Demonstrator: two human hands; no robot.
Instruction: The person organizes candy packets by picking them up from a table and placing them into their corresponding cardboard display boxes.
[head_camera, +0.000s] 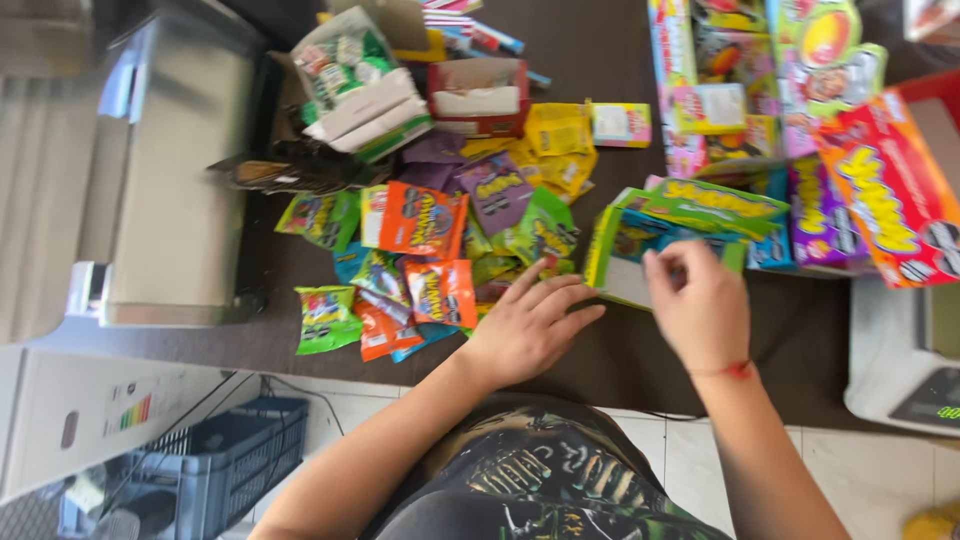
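Fingers of your left hand (528, 328) lie spread and flat on the dark counter (620, 350), tips touching the heaped candy packets (440, 290), holding nothing. Your right hand (697, 300) pinches the green box (640, 250), wrist bent upward.

We see a dark brown counter (600, 60) running across the view. At the counter's left end sits a grey metal box-like machine (170, 170), and below that a white appliance panel (90, 415). Under the counter's near edge lies a pale tiled floor (680, 455), with a dark blue plastic crate (225, 465) on it. At the counter's right end stands a white weighing scale (905, 365). Light is even and bright.
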